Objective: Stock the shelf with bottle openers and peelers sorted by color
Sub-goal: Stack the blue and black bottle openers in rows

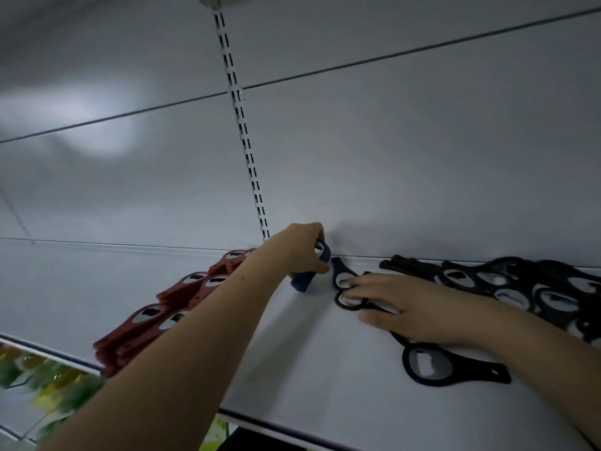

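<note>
Sorting was under way; the left hand [300,252] pinched blue openers [305,278] at the shelf's [309,369] far middle; the right hand [413,307], fingers spread, pressed black openers [346,288]; next, probably, laying blue between the red [182,294] and black.

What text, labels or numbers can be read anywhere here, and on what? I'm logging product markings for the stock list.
None can be read.
Red bottle openers: no print shows.
Black bottle openers: no print shows.
Blue bottle openers gripped by the left hand: no print shows.
Green and yellow packages below the shelf: too blurred to read.
</note>
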